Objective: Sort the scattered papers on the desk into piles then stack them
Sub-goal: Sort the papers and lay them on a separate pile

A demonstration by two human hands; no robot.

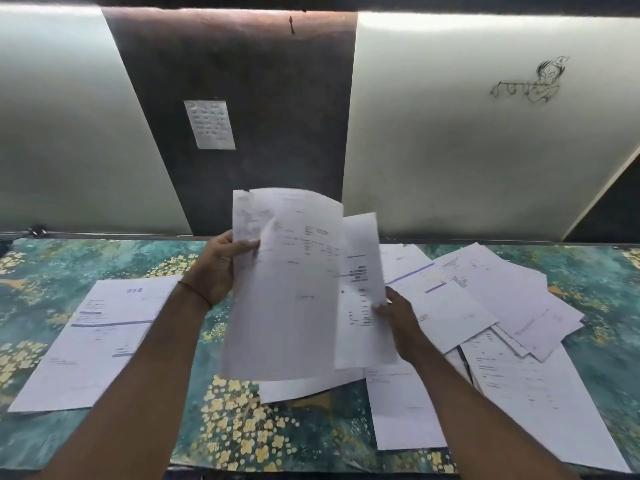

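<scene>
My left hand point(216, 268) grips a large white printed sheet point(287, 306) by its left edge and holds it upright above the desk. Behind that sheet stands a second printed sheet point(362, 271), and my right hand point(394, 317) pinches its right edge. Several white papers point(485, 299) lie scattered and overlapping on the right half of the desk. One sheet with blue bars point(100, 327) lies flat on the left, partly under my left forearm. Another paper point(301, 386) shows below the held sheets.
The desk carries a teal cloth with yellow flowers point(242, 431). Behind it rise pale panels and a dark panel with a small note point(210, 124) stuck on it. A line drawing point(530, 81) marks the right panel. The desk's front edge runs along the bottom.
</scene>
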